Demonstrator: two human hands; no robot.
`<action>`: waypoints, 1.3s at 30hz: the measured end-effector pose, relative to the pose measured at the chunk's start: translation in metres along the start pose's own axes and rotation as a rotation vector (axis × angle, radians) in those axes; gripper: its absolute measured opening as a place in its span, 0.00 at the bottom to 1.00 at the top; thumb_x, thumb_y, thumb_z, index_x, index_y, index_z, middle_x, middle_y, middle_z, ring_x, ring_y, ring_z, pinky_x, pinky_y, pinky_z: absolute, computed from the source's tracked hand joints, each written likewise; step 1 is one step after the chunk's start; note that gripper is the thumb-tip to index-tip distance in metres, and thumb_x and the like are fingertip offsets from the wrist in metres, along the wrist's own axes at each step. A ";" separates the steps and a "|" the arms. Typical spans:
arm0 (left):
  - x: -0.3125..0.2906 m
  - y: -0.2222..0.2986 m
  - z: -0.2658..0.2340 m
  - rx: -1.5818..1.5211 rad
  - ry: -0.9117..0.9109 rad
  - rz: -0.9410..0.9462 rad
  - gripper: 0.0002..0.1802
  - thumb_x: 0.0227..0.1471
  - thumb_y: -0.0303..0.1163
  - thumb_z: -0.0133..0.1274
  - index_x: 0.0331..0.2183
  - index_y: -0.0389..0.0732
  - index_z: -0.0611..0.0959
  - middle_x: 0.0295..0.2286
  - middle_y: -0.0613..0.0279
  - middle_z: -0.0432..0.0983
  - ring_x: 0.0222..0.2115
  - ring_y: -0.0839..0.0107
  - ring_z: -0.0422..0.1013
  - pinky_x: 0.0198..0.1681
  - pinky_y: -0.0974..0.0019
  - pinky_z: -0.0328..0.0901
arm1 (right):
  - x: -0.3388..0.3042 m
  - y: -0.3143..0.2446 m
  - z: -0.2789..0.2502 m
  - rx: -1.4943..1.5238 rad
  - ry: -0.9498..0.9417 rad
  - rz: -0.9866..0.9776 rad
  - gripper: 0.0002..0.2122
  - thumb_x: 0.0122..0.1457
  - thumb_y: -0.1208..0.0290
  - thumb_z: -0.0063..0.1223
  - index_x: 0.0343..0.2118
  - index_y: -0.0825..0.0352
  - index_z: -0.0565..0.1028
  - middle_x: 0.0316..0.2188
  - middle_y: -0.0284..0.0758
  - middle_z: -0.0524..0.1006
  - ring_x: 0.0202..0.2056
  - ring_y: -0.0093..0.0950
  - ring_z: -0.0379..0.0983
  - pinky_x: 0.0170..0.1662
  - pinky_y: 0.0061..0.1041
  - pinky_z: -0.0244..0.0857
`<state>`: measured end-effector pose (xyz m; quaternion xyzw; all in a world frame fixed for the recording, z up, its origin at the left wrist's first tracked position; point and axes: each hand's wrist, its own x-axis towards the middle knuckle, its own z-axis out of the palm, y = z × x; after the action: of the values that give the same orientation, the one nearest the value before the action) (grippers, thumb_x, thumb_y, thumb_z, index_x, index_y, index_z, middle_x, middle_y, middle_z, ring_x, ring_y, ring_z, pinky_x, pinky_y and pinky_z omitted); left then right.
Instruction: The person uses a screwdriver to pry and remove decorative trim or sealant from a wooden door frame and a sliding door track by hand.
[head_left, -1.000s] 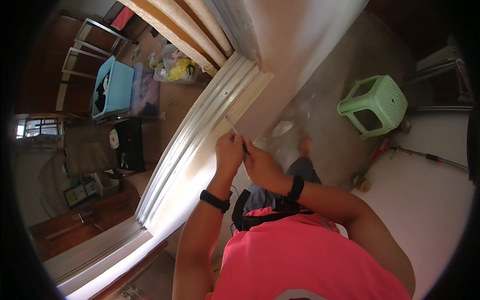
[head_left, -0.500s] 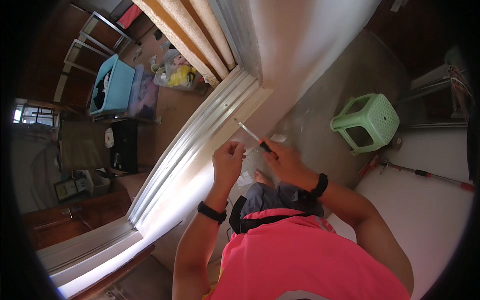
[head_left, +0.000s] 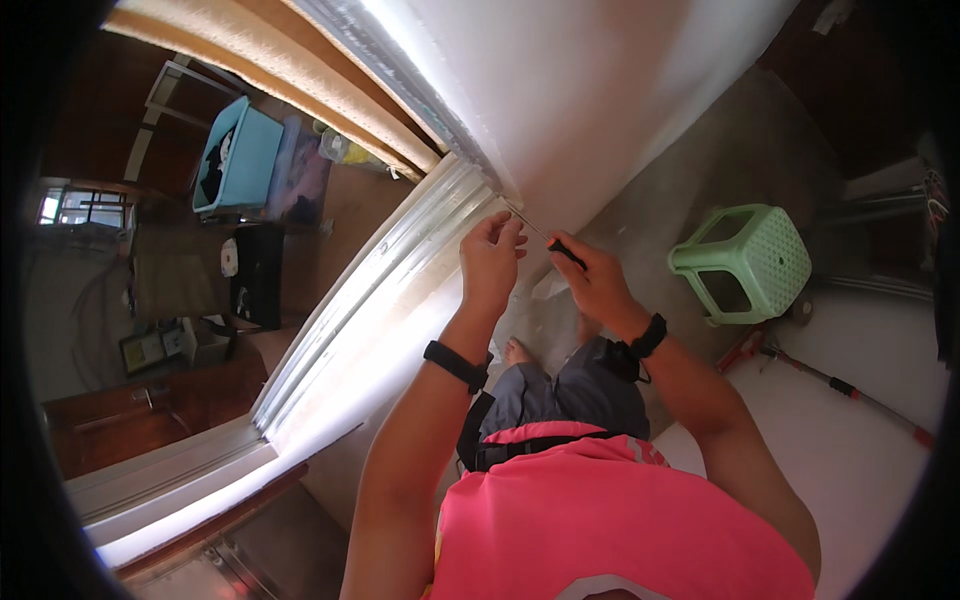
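The half-curled left hand (head_left: 492, 258), whose contents I cannot tell, could be nicked if the right hand (head_left: 600, 282), closed around its handle, let slip the steel-shafted, black-and-orange-handled screwdriver (head_left: 567, 252) near upper centre, perhaps through slanted pressure. Beside them a long, grooved silvery metal window track (head_left: 345, 300) slopes toward lower left, with a cream-and-tan fabric curtain (head_left: 270, 68) upper left, pale-green plastic stool (head_left: 775, 265) at right and light-blue plastic bin (head_left: 253, 160) upper left.

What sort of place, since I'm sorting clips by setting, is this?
Probably a room in a home, though the view can't settle it: there's a cream-and-tan curtain, a light-blue tub and a green plastic stool.
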<state>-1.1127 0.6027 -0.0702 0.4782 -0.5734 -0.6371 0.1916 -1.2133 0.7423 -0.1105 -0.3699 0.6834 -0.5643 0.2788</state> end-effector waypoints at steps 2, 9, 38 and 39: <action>0.007 -0.004 0.005 -0.065 0.010 -0.013 0.20 0.61 0.33 0.53 0.49 0.29 0.77 0.39 0.54 0.80 0.34 0.68 0.78 0.36 0.67 0.72 | 0.008 -0.003 -0.002 0.023 -0.101 0.097 0.15 0.64 0.70 0.54 0.52 0.66 0.74 0.29 0.39 0.78 0.26 0.24 0.72 0.33 0.23 0.67; 0.015 -0.013 0.013 -0.166 0.078 -0.041 0.10 0.63 0.31 0.50 0.41 0.34 0.79 0.34 0.58 0.80 0.33 0.70 0.78 0.36 0.68 0.72 | 0.021 0.027 0.011 0.121 -0.112 0.024 0.14 0.64 0.72 0.53 0.51 0.67 0.74 0.29 0.38 0.78 0.25 0.23 0.69 0.31 0.23 0.65; 0.020 -0.019 0.016 -0.081 0.105 0.073 0.07 0.64 0.29 0.47 0.36 0.36 0.78 0.33 0.59 0.80 0.34 0.72 0.77 0.42 0.68 0.72 | 0.033 0.057 0.030 0.136 -0.034 -0.180 0.10 0.64 0.72 0.52 0.47 0.65 0.75 0.26 0.37 0.75 0.23 0.32 0.70 0.30 0.28 0.65; 0.018 -0.018 0.016 -0.088 0.102 0.090 0.07 0.64 0.29 0.47 0.36 0.36 0.78 0.33 0.59 0.80 0.34 0.72 0.76 0.42 0.69 0.72 | 0.033 0.055 0.029 0.135 -0.033 -0.174 0.10 0.64 0.72 0.52 0.47 0.65 0.75 0.26 0.37 0.75 0.23 0.32 0.70 0.30 0.28 0.65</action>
<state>-1.1286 0.6017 -0.0959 0.4749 -0.5553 -0.6271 0.2697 -1.2193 0.7036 -0.1692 -0.4176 0.6044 -0.6248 0.2643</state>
